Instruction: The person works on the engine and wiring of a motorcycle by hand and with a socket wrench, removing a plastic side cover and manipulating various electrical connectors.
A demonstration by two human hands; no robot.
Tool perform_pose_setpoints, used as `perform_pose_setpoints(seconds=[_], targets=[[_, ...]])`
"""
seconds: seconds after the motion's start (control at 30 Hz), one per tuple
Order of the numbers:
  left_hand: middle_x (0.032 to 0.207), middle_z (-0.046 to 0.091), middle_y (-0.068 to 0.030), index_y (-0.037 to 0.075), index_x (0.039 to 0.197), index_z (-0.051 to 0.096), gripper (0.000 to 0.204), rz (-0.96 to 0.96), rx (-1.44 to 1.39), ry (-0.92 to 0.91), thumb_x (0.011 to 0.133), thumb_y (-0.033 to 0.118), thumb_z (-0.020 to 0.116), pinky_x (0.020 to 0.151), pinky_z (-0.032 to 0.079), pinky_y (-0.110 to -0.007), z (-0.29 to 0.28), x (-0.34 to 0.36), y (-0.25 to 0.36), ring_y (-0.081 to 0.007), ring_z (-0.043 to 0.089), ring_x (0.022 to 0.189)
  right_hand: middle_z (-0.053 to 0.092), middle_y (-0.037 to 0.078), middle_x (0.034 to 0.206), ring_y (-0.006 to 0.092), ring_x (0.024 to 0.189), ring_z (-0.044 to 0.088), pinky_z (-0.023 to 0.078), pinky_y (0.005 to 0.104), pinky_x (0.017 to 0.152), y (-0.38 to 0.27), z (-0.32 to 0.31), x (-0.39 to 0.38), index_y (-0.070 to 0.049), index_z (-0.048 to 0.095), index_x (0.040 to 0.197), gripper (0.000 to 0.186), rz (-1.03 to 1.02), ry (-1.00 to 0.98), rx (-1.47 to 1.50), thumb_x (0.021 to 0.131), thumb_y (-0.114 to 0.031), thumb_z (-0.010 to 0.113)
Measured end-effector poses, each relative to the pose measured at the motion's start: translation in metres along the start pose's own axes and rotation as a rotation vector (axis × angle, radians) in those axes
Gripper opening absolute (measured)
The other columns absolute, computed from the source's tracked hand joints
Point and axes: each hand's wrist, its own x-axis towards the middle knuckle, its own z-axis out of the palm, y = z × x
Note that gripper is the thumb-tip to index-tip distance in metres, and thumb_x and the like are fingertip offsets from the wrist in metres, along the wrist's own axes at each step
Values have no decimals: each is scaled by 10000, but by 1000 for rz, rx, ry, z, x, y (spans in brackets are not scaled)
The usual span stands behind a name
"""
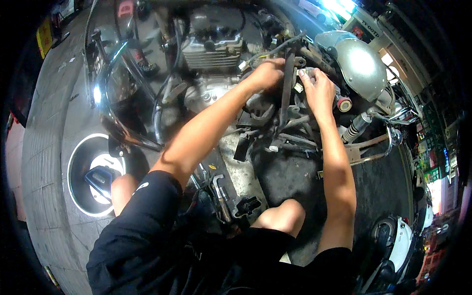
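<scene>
Both my hands are inside the open frame of a partly stripped motorcycle. My left hand point(269, 74) is curled beside a dark upright frame tube point(287, 88), its fingertips partly hidden. Next to it, a pale wire connector point(243, 65) sits on a thin cable. On the tube's other side, my right hand point(318, 91) is closed, thumb against fingers; what lies between them is too small to make out. A small white connector point(298, 88) hangs just below that thumb. The finned engine point(211, 58) stands to the left of both hands.
Between my knees lie a hammer-like tool point(222, 196) and a black part point(247, 206). A white-rimmed bucket point(72, 189) holding a dark blue part stands left. A shock absorber point(356, 129) and silver helmet point(361, 69) are at right. Parked scooters point(398, 246) stand beyond.
</scene>
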Motion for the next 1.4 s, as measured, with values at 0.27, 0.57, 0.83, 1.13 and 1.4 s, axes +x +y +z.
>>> perform_pose_setpoints(seconds=[0.27,0.57,0.83,1.13,1.4], targets=[[945,677,-24,62,1170,662,385,-419,-422,-227,802,8,562,789,470,-286,-9,12,17,-137,602,871,703,204,898,409,844,680,510,476,715,2,3,4,-18,681,933,399,86,-22,-89,902,-415,693],[960,657,-21,57,1138,660,380,-305,-249,-160,782,-11,546,821,453,-284,-5,8,24,-157,571,889,671,141,1028,371,988,646,518,479,803,2,5,-10,-53,662,1042,246,-101,-50,-226,898,-250,698],[1306,641,-212,-44,1295,600,457,-126,268,-90,862,100,603,1049,439,-344,-9,-2,30,-302,601,1218,711,196,949,405,890,681,522,471,752,9,-6,4,-31,703,1015,266,-122,-178,-207,901,-270,679],[1196,701,-104,30,1275,650,366,-12,112,-121,917,100,652,945,476,-321,-17,0,9,-183,609,1075,714,183,873,393,833,686,518,471,719,3,-1,6,-56,683,965,268,-18,-151,-144,861,-299,728],[1104,709,-88,74,1251,679,346,-173,139,-231,908,98,634,894,477,-302,-26,18,11,-171,600,974,642,205,766,373,714,653,493,427,632,-1,1,-1,2,612,884,284,19,-93,-40,791,-213,772]])
